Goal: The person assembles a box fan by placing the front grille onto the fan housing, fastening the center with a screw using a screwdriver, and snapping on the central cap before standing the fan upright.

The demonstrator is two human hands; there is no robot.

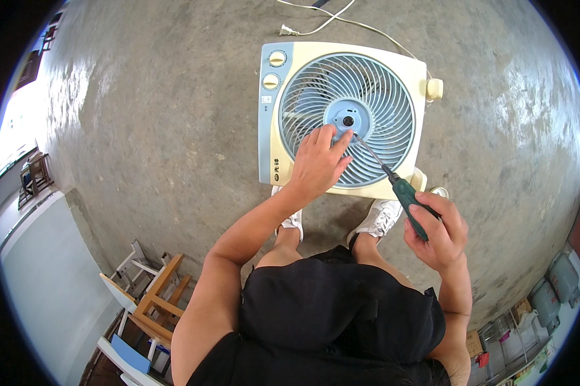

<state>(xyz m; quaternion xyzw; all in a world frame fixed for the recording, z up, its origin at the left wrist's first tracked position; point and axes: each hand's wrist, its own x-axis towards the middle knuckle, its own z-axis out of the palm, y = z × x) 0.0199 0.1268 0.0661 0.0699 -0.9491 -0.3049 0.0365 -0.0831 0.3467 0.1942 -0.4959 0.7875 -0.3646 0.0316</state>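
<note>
A box fan (341, 119) lies flat on its back on the concrete floor (142, 128) in the upper middle of the frame, its grille facing up. The grille looks to be seated in the housing, and the round hub cap (346, 119) at its centre is in place, so the work seems near its start: whatever fastens the hub has not come free as far as can be seen. The left hand (319, 161) rests on the grille just below the hub, fingers spread and pressing, holding nothing. The right hand (434, 235), at middle right, has its grip closed around the green handle of a screwdriver (393, 183), whose thin metal shaft slants up to the hub's edge. The housing is smooth cream plastic with a pale blue panel and two round knobs (274, 69); the grille is curved blue spokes. A white power cord (341, 19) trails along the top.
</note>
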